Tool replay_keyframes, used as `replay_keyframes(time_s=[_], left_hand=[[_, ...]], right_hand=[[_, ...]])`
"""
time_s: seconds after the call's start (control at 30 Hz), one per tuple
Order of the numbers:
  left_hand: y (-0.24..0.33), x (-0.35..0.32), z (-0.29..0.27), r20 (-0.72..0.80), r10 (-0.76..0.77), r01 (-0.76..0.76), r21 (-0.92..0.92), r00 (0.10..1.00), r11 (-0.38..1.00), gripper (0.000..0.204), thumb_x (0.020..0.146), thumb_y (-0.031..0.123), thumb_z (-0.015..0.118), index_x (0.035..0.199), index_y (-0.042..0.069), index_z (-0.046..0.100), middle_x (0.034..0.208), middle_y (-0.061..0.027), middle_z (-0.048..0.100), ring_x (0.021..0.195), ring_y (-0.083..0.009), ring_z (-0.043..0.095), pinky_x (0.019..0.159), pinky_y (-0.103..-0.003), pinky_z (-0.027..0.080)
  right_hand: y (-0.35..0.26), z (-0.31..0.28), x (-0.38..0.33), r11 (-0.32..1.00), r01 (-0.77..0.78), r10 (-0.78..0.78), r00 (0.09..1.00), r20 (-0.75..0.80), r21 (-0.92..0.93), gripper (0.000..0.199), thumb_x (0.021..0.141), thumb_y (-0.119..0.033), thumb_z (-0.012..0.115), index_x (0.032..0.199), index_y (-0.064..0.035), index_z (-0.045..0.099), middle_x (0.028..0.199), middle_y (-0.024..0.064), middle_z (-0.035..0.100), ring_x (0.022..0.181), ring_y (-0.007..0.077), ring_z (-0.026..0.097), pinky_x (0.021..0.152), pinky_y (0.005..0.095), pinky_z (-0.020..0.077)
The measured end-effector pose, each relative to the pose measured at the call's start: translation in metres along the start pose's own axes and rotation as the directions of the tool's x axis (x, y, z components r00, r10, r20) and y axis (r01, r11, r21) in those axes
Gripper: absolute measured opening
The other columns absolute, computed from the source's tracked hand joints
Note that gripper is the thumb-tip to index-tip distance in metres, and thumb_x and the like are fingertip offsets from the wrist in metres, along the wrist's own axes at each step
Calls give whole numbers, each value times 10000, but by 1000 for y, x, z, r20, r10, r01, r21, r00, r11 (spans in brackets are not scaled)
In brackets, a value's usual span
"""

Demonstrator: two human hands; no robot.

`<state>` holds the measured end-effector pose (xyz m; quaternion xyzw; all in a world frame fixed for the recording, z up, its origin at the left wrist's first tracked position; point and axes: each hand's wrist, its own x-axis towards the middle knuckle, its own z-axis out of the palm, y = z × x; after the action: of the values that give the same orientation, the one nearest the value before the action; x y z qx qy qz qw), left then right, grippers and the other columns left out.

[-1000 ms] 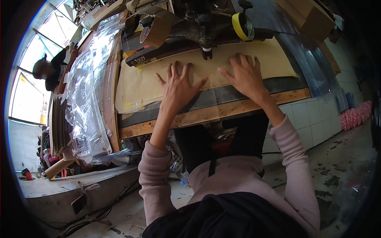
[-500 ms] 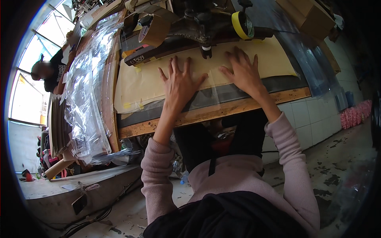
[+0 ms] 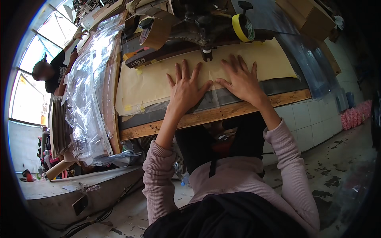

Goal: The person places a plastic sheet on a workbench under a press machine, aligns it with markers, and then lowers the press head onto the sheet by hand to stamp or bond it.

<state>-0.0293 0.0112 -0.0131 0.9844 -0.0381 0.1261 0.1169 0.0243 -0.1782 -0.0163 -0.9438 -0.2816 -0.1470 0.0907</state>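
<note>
My left hand (image 3: pixel 185 87) lies palm down with fingers spread on a wide tan sheet (image 3: pixel 151 80). Beside it, my right hand (image 3: pixel 241 79) rests on the same sheet, its fingers spread too. The two thumbs point toward each other, a small gap apart. A clear plastic strip (image 3: pixel 214 97) runs from between the hands toward the near edge. Beneath the sheet is a dark grey mat (image 3: pixel 147 115) on a wooden-edged table (image 3: pixel 149 129). Just beyond my fingertips stands a dark metal machine (image 3: pixel 190 39) with a forked, white-ringed tip (image 3: pixel 206 53).
A brown tape roll (image 3: pixel 156 33) and a yellow tape roll (image 3: pixel 243 26) hang on the machine. Clear plastic sheets (image 3: pixel 87 91) cover the left side. Another person (image 3: pixel 51 73) is at the far left. A cardboard box (image 3: pixel 307 18) stands back right, a pink bundle (image 3: pixel 356 115) on the right.
Both hands have drawn slightly toward me over the sheet and closer to each other. The left hand has shifted right. The person at the far left has moved an arm.
</note>
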Motion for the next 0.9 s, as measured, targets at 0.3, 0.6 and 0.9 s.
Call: replay_keyframes(time_s=[0.3, 0.6, 0.9], left_hand=[[22, -51, -12, 17, 32, -33, 44, 999, 999, 686, 870, 518, 511, 1405, 118, 356, 1442, -309, 223, 1333, -503, 201, 984, -709, 183], [54, -124, -26, 58, -31, 27, 65, 998, 998, 818, 794, 505, 620, 1446, 141, 286, 1485, -261, 161, 1374, -446, 145, 1037, -662, 123], [46, -161, -26, -39, -11, 19, 210, 999, 978, 711, 728, 224, 744, 1366, 202, 431, 1456, -125, 334, 1343, -274, 317, 1059, -512, 222]], right_hand=[[-15, -19, -55, 1000, 25, -25, 1000, 18, 5, 706, 850, -590, 471, 1345, -90, 408, 1408, 202, 343, 1329, 371, 302, 993, 691, 221], [-36, -50, -134, 999, 36, -33, 984, 177, -13, 927, 753, -701, 470, 1428, -90, 295, 1486, 201, 209, 1381, 363, 196, 1019, 703, 138], [-31, -69, -164, 985, 47, -91, 960, 265, 168, 943, 713, -253, 735, 1459, -336, 166, 1524, 186, 21, 1416, 353, 74, 1003, 736, 121]])
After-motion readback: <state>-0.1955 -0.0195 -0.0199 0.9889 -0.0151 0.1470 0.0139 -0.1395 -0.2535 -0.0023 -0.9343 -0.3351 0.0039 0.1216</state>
